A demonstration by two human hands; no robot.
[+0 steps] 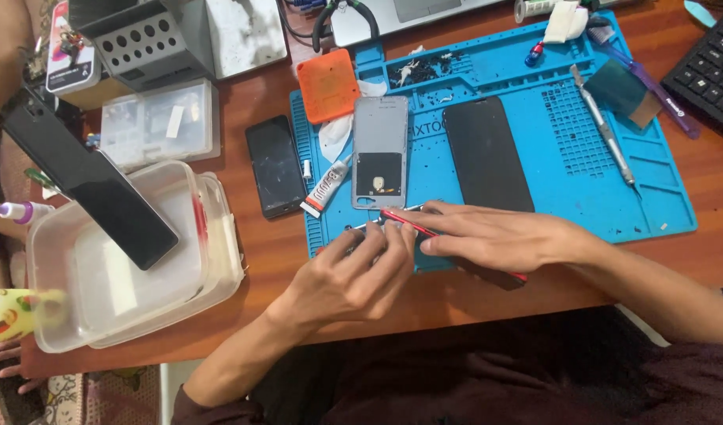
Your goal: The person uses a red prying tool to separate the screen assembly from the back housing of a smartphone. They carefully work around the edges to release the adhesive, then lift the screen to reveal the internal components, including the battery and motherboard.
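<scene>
My left hand (pixel 353 271) and my right hand (pixel 487 236) meet at the front edge of the blue work mat (pixel 613 197). Together they grip a thin phone part with a red edge (pixel 412 224) that runs under my right palm to a red corner near the mat's edge. Metal tweezers (pixel 369 224) lie at my left fingertips. Just beyond the hands lie a grey phone back frame (pixel 379 142) and a black screen panel (pixel 487 153). A small glue tube (pixel 323 190) rests on the mat's left edge.
A black phone (pixel 275 165) lies left of the mat, an orange square pad (pixel 327 85) behind it. Clear plastic tubs (pixel 117 260) hold a black slab (pixel 86 181) at left. A metal tool (pixel 605 130), purple pen and a keyboard (pixel 711 67) sit right.
</scene>
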